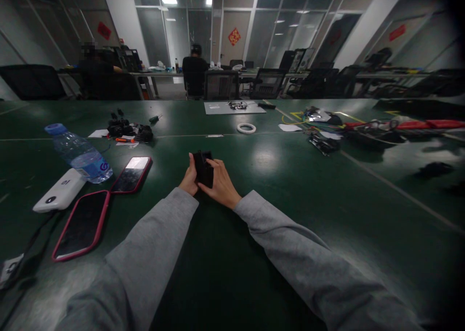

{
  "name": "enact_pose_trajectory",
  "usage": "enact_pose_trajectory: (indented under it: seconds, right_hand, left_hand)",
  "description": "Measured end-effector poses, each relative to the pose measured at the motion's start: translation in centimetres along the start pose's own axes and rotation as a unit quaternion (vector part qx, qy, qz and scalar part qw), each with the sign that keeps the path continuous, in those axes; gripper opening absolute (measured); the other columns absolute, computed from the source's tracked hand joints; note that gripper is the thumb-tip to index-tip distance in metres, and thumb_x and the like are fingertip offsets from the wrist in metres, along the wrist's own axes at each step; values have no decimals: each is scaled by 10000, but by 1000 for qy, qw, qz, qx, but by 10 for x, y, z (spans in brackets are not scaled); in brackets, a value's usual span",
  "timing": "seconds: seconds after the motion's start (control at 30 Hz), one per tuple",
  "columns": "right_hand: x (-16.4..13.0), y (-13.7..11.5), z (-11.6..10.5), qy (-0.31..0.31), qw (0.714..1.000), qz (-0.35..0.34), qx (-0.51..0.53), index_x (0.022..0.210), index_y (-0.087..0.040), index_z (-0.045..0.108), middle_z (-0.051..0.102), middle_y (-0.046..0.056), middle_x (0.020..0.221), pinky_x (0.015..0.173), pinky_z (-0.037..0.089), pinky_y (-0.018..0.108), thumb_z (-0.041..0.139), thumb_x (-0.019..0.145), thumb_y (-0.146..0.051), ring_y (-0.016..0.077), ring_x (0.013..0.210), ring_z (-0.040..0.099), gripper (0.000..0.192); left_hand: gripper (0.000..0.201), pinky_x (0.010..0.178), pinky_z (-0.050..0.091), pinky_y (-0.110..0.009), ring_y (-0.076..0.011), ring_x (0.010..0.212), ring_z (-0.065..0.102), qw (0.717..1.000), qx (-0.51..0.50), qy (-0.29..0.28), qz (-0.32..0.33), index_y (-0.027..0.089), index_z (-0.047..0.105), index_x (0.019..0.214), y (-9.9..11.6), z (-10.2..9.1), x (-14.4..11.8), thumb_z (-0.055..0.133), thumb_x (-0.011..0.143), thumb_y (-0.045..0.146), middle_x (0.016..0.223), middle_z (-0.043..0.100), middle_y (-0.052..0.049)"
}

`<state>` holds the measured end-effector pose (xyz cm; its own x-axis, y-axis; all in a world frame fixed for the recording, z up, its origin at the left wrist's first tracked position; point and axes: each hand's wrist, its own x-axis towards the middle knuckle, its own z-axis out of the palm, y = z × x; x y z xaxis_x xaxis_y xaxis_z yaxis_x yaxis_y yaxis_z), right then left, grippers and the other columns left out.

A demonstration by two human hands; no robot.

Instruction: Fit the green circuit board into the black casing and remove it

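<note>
Both my hands hold a small black box-like object just above the green table, near the middle of the view. My left hand grips its left side, thumb up along the edge. On the other side, my right hand wraps its fingers over the right edge and front. Something small and dark sticks up at the object's top; its exact kind is too dark to make out. Part of its lower side is hidden behind my right hand.
On the left are a water bottle, a white power bank and two red-edged phones. Farther off lie black parts, a white ring, a grey board and cables. A person sits behind.
</note>
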<state>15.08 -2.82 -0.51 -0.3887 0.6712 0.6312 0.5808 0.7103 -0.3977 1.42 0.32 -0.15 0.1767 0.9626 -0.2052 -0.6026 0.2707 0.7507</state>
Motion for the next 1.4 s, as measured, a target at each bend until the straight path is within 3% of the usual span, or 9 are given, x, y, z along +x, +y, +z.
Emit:
enact_pose_trajectory:
  seconds: [0.27,0.4,0.47,0.63,0.77,0.87,1.0,1.23,1.4]
  right_hand:
    - [1,-10,-7,44,997,6,58,1468,-169,222,318,161,1379,1133,376,469,559,866,-335,251,1352,315,710]
    - [10,-5,-14,118,963,125,207,1403,-165,321,412,140,1367,1148,345,476,567,817,-381,240,1299,407,671]
    - [16,4,-17,107,903,226,349,1331,-173,398,500,113,1302,1096,408,463,572,786,-404,232,1214,496,617]
    - [21,24,-21,65,675,409,610,1064,-185,544,631,62,1078,850,555,353,590,779,-408,197,983,617,364]
    - [20,24,-26,77,584,435,681,1041,-187,590,662,46,1000,721,556,284,647,812,-429,160,864,629,338]
    - [19,21,-26,79,559,451,691,1044,-178,608,671,39,975,687,541,247,653,829,-364,139,828,625,288]
    - [18,21,-20,79,613,420,665,1031,-200,603,665,8,988,736,537,239,732,758,-329,133,870,625,328]
    - [12,25,-8,97,831,328,439,1287,-215,475,562,57,1213,1001,481,377,644,758,-371,186,1101,557,577]
    - [9,12,-11,138,970,142,140,1368,-161,401,421,134,1284,1133,357,460,555,837,-340,228,1256,415,581]
  left_hand:
    - [729,925,513,-347,-224,1008,664,999,-49,-3,18,137,637,1179,2,5,-6,392,846,737,1025,714,-125]
    - [688,916,514,-359,-224,1053,646,996,-73,1,42,177,648,1148,2,-1,1,334,875,724,1064,711,-99]
    - [645,908,516,-349,-210,1056,641,995,-87,-8,48,184,658,1113,3,-4,3,329,897,694,1096,703,-88]
    - [614,929,513,-358,-211,1046,643,991,-127,-29,33,157,668,1063,5,-2,0,347,912,657,1095,698,-91]
    - [624,955,503,-382,-208,999,660,988,-154,-25,12,138,654,1111,6,1,-3,319,929,632,1045,710,-97]
    - [628,969,494,-392,-208,984,666,985,-172,-29,4,140,638,1176,8,3,-5,315,934,622,1039,716,-100]
    - [610,965,493,-378,-206,988,667,986,-168,-22,-2,155,629,1217,9,5,-9,311,946,599,1034,724,-88]
    - [627,930,508,-364,-205,956,676,985,-171,-10,-13,143,629,1217,11,8,-9,312,941,608,967,728,-91]
    - [639,939,504,-338,-197,946,684,986,-167,-16,-20,131,635,1210,10,6,-7,312,939,611,934,732,-89]
